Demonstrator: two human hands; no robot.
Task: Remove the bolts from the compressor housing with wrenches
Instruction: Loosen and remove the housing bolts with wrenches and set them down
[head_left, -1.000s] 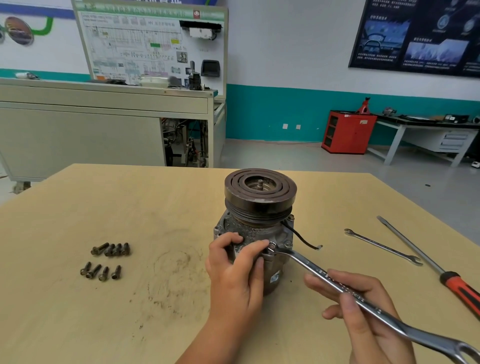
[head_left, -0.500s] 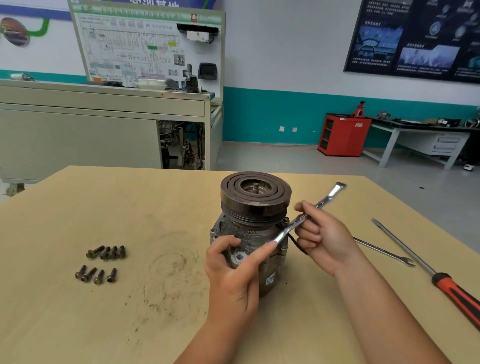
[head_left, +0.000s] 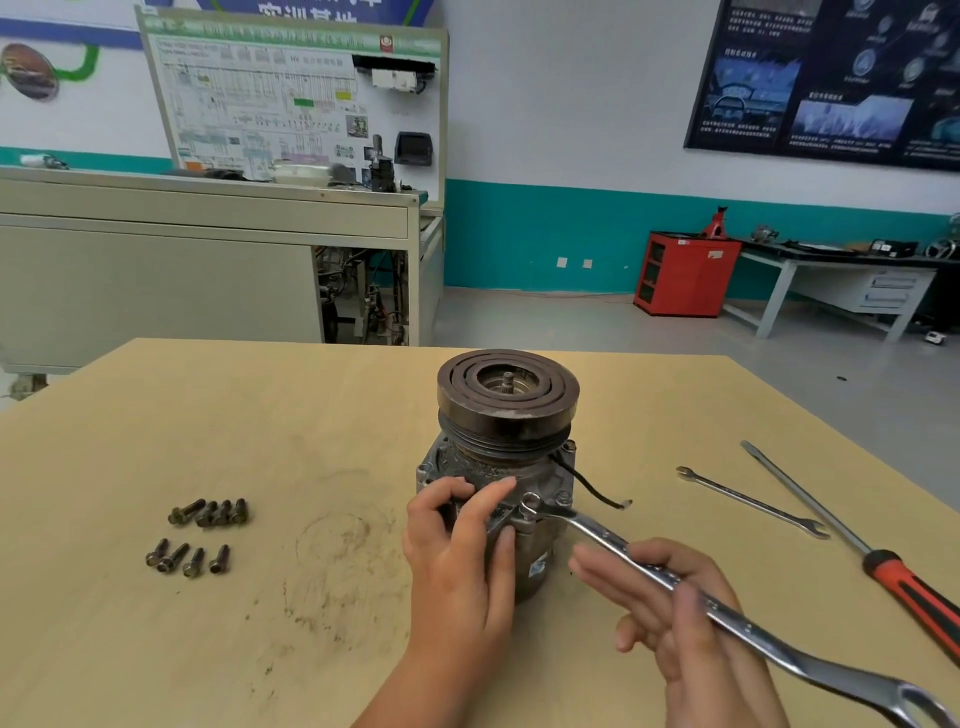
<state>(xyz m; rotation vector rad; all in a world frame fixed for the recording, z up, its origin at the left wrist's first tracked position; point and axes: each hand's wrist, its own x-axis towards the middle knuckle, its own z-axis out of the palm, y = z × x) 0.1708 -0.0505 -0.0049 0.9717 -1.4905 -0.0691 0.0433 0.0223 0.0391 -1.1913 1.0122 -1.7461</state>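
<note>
**A:** So, where's the compressor (head_left: 506, 467) in this one, and which way is it standing?

**B:** It's on the table (head_left: 208, 415), about the middle, a bit toward the near edge. It stands upright with its long axis vertical and the grooved pulley (head_left: 508, 389) facing up. A black wire (head_left: 592, 486) dangles off its right side.

**A:** And the hands?

**B:** The person's left hand (head_left: 462, 551) is wrapped round the housing from the near-left side, fingers curled over the flange and gripping it. The right hand (head_left: 675, 618) has the wrench (head_left: 748, 629) pinched, fingers under the shaft and thumb on top. The thumb's a bit blurry though.

**A:** Which way does the wrench point?

**B:** It runs diagonally. The ring end points far-left and sits on the flange at the housing's near-right corner, just beside the left fingertips. The open end trails off near-right, toward the bottom corner of the shot. Whatever's under the ring is covered, so there's no telling how it's seated.

**A:** Anything else lying around?

**B:** The loose bolts (head_left: 202, 535) are well off to the left in two short rows. On the right are a thin wrench (head_left: 753, 501) and a red-handled screwdriver (head_left: 857, 540). Both lie flat on a far-left to near-right slant, close to each other but apart.
</note>
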